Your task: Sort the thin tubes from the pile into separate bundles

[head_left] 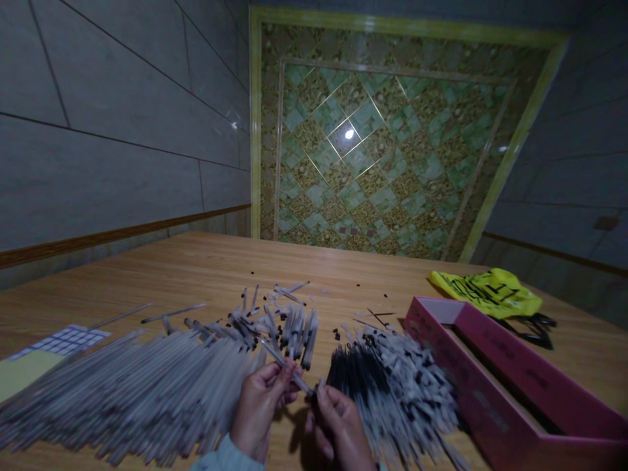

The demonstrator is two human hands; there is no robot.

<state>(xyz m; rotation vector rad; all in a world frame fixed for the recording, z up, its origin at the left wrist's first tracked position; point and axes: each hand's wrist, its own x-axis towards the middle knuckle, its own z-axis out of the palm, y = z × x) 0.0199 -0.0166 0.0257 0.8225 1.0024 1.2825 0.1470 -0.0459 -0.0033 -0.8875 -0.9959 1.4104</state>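
Note:
My left hand (263, 407) pinches a slim translucent pen tube (273, 352) between thumb and fingers, its far end pointing up and left. My right hand (338, 422) is closed in a pinch at the tube's near end, where something dark shows; blur hides its exact shape. Left of my hands lies a wide pile of long translucent tubes (132, 386). Beyond them are shorter tubes with dark ends (297, 330). To the right of my right hand is a heap of thin black-tipped pieces (358, 373) beside small clear, cap-like pieces (417, 373).
A long pink open box (495, 386) stands at the right, with a yellow bag (490, 291) behind it. A checked blue-and-white item (61, 340) and a pale yellow sheet (24, 373) lie far left. Small dark bits dot the wooden table (338, 261). Tiled walls surround it.

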